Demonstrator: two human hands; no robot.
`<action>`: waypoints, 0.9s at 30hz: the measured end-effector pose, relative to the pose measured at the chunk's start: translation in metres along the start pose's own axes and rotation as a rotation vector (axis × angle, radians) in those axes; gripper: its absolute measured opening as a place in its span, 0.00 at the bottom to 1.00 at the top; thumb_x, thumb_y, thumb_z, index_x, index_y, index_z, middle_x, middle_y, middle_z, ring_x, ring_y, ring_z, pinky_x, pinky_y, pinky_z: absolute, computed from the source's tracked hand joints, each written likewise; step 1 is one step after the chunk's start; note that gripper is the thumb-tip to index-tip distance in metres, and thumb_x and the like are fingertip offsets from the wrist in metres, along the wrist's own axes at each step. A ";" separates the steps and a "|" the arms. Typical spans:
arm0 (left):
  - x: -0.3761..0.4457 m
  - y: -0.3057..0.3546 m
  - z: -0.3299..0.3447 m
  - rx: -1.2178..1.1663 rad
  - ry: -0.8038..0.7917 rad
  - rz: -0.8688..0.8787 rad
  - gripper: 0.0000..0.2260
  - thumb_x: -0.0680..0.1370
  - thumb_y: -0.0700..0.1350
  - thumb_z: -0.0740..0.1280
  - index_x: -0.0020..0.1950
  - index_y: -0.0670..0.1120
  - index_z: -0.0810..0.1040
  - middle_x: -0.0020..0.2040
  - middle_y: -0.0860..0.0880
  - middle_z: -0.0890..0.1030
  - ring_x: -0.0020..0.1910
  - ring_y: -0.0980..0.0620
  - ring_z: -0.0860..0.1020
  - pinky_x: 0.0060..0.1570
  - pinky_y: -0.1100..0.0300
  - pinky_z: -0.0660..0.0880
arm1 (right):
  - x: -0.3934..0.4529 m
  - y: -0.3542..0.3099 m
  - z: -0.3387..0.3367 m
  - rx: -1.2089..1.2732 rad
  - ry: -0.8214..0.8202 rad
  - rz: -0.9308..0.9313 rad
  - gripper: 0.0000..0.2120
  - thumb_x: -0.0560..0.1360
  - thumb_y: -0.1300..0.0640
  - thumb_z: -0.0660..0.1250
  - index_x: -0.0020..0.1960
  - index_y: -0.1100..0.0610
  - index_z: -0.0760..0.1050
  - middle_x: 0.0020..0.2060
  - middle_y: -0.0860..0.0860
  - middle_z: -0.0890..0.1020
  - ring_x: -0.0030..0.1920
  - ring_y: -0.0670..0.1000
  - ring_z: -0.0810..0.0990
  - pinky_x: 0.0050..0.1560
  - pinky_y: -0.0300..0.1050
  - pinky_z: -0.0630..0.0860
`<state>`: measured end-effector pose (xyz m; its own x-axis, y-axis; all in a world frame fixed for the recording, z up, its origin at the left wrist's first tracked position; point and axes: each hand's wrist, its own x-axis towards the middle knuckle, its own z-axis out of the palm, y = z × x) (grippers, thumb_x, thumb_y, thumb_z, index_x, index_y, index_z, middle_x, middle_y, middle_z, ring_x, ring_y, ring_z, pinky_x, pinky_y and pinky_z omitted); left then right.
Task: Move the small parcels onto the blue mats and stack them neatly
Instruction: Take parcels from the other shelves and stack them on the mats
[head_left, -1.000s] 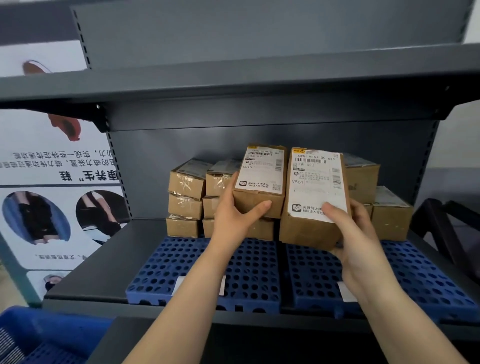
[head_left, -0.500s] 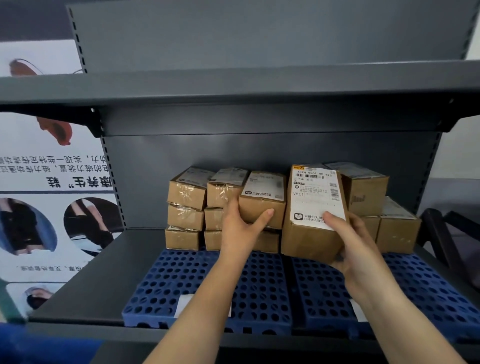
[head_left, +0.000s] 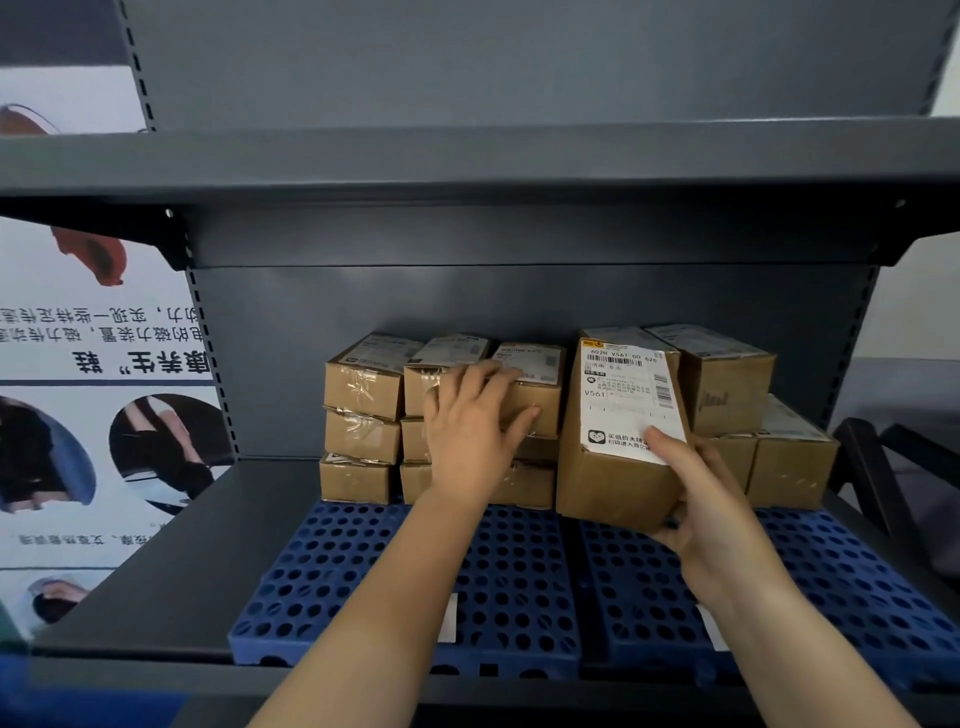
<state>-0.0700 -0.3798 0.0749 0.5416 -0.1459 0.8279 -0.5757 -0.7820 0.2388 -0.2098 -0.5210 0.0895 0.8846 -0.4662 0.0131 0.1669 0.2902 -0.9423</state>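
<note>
Two blue perforated mats (head_left: 524, 587) lie side by side on a grey shelf. At their back stand stacks of small brown parcels (head_left: 363, 410). My left hand (head_left: 470, 431) grips a small labelled parcel (head_left: 535, 384) that rests on top of the middle stack. My right hand (head_left: 711, 514) holds a taller parcel (head_left: 618, 431) with a big white label, tilted, with its lower edge just over the right mat. More parcels (head_left: 737, 384) are stacked behind it on the right.
The shelf above (head_left: 467, 156) hangs low over the stacks. Bare grey shelf (head_left: 171, 561) lies left of the mats. A printed poster (head_left: 78, 415) is at the left, a dark frame (head_left: 883, 467) at the right.
My left hand has set its small parcel down onto the middle stack. The tall parcel in my right hand has come lower and further back, close to the right mat.
</note>
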 end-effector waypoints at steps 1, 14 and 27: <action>0.003 -0.001 0.001 0.028 -0.013 0.048 0.20 0.71 0.59 0.60 0.57 0.51 0.79 0.55 0.50 0.80 0.55 0.44 0.76 0.51 0.47 0.72 | 0.000 0.000 -0.001 0.004 0.002 0.002 0.20 0.72 0.50 0.69 0.62 0.49 0.70 0.51 0.48 0.81 0.53 0.49 0.79 0.49 0.50 0.77; 0.033 0.009 0.014 0.242 -0.226 0.032 0.20 0.77 0.54 0.61 0.69 0.51 0.69 0.66 0.48 0.72 0.65 0.44 0.67 0.63 0.49 0.59 | -0.002 -0.001 -0.016 0.027 0.014 0.015 0.17 0.70 0.50 0.69 0.58 0.50 0.73 0.52 0.50 0.82 0.54 0.51 0.80 0.50 0.53 0.78; -0.001 0.047 -0.033 -0.742 -0.356 -0.120 0.18 0.77 0.55 0.63 0.66 0.57 0.69 0.64 0.58 0.70 0.64 0.60 0.67 0.61 0.65 0.64 | -0.009 -0.009 -0.027 0.059 0.052 -0.077 0.20 0.63 0.49 0.69 0.55 0.48 0.75 0.53 0.49 0.83 0.55 0.50 0.80 0.54 0.55 0.77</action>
<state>-0.1174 -0.3968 0.1023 0.7146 -0.3675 0.5952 -0.6887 -0.2201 0.6909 -0.2315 -0.5421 0.0885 0.8445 -0.5315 0.0660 0.2601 0.2995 -0.9180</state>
